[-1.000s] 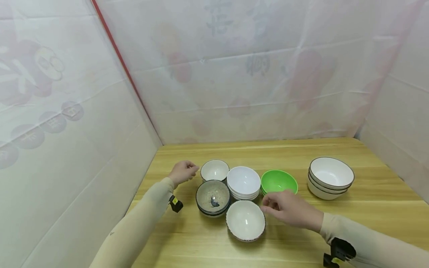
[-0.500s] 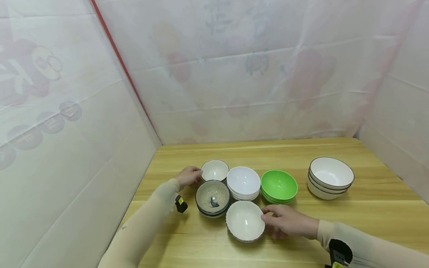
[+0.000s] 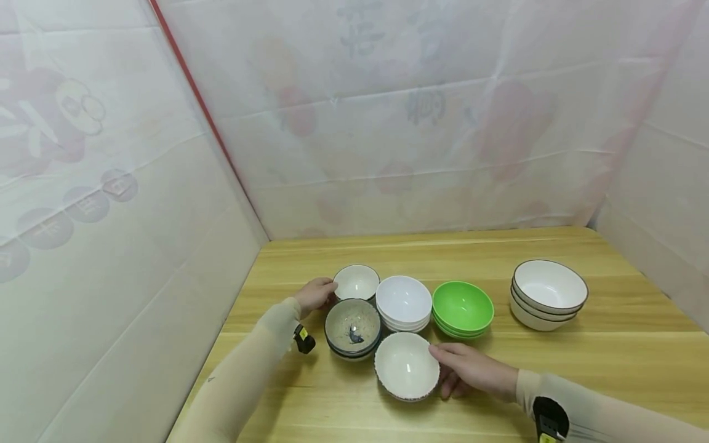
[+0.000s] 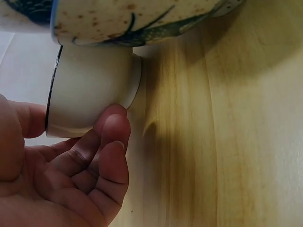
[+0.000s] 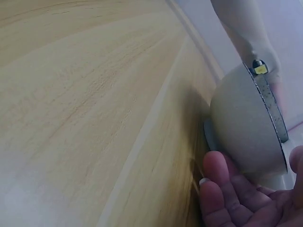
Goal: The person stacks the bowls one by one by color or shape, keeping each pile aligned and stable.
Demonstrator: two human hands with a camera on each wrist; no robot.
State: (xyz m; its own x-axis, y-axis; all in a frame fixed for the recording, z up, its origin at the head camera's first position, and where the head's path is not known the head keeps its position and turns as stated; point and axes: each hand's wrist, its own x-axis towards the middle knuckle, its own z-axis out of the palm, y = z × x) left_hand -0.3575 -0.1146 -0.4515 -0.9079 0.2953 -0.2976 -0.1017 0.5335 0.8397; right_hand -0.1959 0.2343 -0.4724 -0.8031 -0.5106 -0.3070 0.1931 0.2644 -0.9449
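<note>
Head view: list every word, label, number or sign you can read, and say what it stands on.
None can be read.
Back sheet: faint large characters show through, too washed out to read.
Left sheet: round signs with characters, too blurred to read.
Bowls: no writing; the speckled bowl bears only a dark painted mark.

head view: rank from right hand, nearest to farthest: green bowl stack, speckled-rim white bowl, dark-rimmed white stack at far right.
From the right hand:
1. speckled-rim white bowl: touching the hand, on the side towards the left hand, at the front of the table.
2. green bowl stack: just behind the hand, mid-table.
3. dark-rimmed white bowl stack: off on its own at the table's right side.
</note>
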